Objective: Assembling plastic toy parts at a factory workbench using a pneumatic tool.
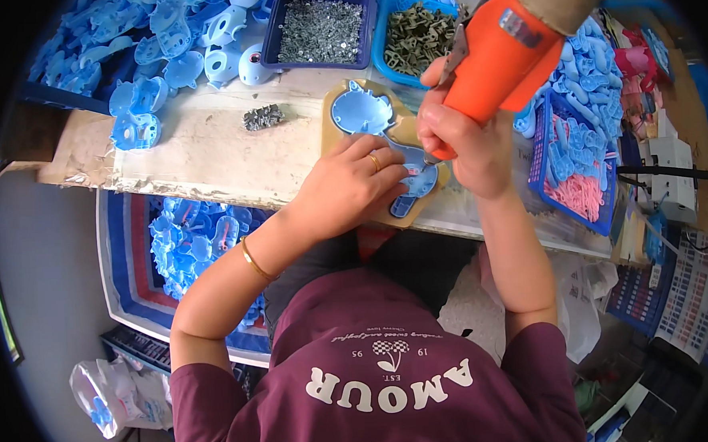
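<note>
A light-blue plastic toy shell (424,179) lies in a tan shaped holder (334,114) at the table's front edge. My left hand (355,178) bends over the shell, fingers close together and holding it down; the fingertips are partly hidden. In my right hand (468,139) is an orange power screwdriver (489,58), gripped round its body and tilted. Its tip meets the shell just right of my left fingers. A rounded blue shell piece (362,111) sits in the holder's far end.
A dark bin of small screws (320,32) and a blue tub of metal clips (420,35) stand at the back. Loose screws (263,117) lie left of the holder. Blue shells (136,112) are at left, a purple basket (573,161) at right, and a bin of blue parts (191,237) below.
</note>
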Demonstrator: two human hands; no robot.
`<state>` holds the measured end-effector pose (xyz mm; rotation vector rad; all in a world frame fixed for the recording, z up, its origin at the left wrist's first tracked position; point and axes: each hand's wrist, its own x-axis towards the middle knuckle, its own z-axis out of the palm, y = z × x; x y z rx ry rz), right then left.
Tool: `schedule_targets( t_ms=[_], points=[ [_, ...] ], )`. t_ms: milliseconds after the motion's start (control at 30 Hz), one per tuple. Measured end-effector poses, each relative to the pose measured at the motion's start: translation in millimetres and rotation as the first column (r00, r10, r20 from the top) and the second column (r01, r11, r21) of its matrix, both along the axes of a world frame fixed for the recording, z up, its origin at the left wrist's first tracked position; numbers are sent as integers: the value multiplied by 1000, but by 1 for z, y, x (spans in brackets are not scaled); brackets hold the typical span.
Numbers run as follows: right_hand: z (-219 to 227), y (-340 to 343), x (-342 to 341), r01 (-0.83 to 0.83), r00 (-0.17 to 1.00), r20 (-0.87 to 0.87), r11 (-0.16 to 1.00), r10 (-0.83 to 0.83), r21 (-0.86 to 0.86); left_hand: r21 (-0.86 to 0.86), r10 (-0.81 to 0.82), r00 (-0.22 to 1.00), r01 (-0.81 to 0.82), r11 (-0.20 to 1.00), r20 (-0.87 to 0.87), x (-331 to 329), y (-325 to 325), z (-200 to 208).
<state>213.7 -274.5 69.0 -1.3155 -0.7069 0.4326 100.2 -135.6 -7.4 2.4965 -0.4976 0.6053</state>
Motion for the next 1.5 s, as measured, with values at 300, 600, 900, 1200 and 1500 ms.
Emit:
schedule_targets(
  t_ms=[300,600,900,1200,1500],
  points=[
    [-13,0,1,14,1000,-24,999,-13,33,53,44,999,-44,998,-2,-2,-3,-10],
    [-15,-1,0,27,1000,-16,999,-26,41,31,52,999,-51,998,-10,-1,-4,-10],
    [-24,-3,-2,39,998,46,998,-41,42,46,56,998,-56,997,-16,-3,-5,-9],
    [-23,-3,2,-17,998,56,998,13,62,66,58,998,-55,996,-37,-2,-5,-8],
    [57,6,-1,119,816,564,991,-128,53,62,162,987,-163,985,18,-34,9,-3]
  ],
)
